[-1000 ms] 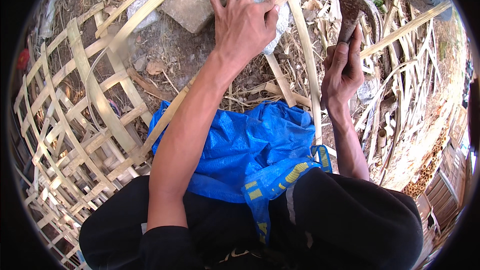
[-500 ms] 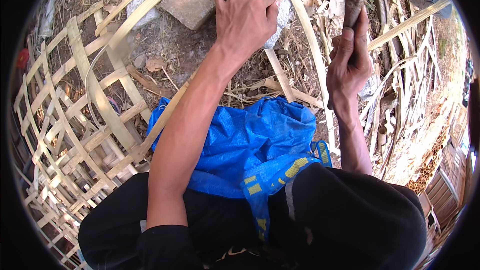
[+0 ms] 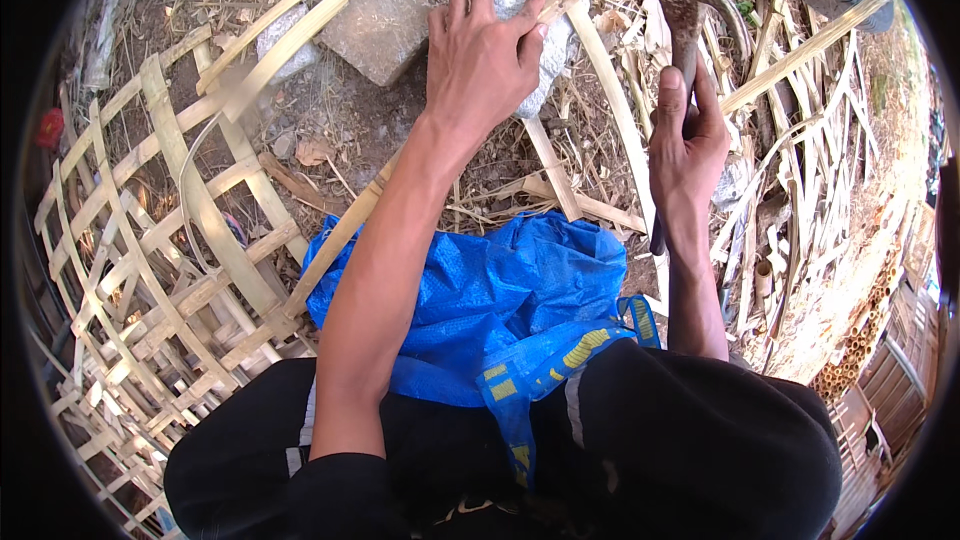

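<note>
So in the head view, the left hand (image 3: 478,70) had its fingers spread over a rough, pale grey stone (image 3: 548,75), thumb and index close together at the end of a flat, tan bamboo strip (image 3: 605,65) that lay on it. A squarish brown stone block (image 3: 375,28) sat just left of those fingers. The right hand's (image 3: 690,155) fingers were wrapped around the dark handle of a rusty, brown metal hammer (image 3: 682,15), its head up beyond the fingertips. Crumpled blue plastic sheeting (image 3: 520,270) lay nearer the body than either hand's fingers.
</note>
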### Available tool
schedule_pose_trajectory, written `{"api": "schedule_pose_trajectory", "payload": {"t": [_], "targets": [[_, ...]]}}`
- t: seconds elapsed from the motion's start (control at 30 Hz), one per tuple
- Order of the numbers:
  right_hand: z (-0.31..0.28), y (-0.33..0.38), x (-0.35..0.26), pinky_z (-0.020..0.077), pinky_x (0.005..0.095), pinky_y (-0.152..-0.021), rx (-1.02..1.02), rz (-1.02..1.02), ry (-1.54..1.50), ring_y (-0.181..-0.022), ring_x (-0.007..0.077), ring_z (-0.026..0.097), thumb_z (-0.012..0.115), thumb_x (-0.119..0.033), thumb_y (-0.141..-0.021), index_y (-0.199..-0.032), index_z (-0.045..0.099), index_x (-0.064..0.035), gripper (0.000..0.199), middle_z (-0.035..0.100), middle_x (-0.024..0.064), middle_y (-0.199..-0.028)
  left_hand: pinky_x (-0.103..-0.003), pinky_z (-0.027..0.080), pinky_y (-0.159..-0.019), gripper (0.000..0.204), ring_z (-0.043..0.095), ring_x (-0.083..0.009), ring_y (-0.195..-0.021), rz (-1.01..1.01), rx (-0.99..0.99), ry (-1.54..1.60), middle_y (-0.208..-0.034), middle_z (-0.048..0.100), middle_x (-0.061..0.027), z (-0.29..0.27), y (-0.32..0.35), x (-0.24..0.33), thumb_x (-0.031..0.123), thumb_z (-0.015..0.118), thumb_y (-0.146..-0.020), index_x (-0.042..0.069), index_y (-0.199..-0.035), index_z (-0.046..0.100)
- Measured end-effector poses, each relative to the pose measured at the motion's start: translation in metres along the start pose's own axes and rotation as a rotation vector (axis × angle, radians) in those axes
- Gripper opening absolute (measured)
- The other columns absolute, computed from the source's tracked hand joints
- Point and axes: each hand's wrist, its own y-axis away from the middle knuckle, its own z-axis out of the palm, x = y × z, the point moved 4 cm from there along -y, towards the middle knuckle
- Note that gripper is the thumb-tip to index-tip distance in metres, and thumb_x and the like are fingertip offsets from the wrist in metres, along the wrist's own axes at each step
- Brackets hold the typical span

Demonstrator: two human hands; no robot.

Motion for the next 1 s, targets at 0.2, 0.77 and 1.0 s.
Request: {"api": "schedule_pose_trajectory", "payload": {"t": [0.2,0.77,1.0], "targets": [[-0.002,-0.037,0.044,0.0471,0.0375,-0.058,-0.206,0.170,0.168,-0.061,0.0179,0.059,0.083,-0.047,-0.082,-0.092,0.070,0.0103,0.059,0.064,0.0111,-0.066,-0.051,0.039,-0.108,0.033,0.047,-0.0363,-0.127,-0.109,-0.030,0.027,-0.133,0.054,-0.0178,-0.021,0.005,0.019,0.024,0.070,-0.093,0.006,-0.121,0.074],[0.010,-0.033,0.048,0.0360,0.0345,-0.054,-0.617,0.192,-0.068,-0.058,0.0117,0.048,0.078,-0.047,-0.089,-0.077,0.066,0.0034,0.053,0.052,0.0010,-0.062,-0.050,0.050,-0.076,0.029,0.066,-0.0406,-0.084,-0.373,-0.327,0.179,-0.091,0.062,-0.0246,-0.078,0.006,0.022,0.008,0.061,-0.097,-0.008,-0.121,0.066],[0.016,-0.032,0.044,0.0400,0.0363,-0.057,-0.613,0.199,-0.005,-0.059,0.0143,0.052,0.078,-0.051,-0.087,-0.086,0.072,0.0047,0.056,0.057,0.0047,-0.063,-0.034,0.048,-0.072,0.034,0.060,-0.0220,-0.074,-0.534,-0.338,0.194,-0.089,0.065,-0.0169,-0.082,0.025,0.006,0.010,0.069,-0.095,-0.001,-0.126,0.067]]}}
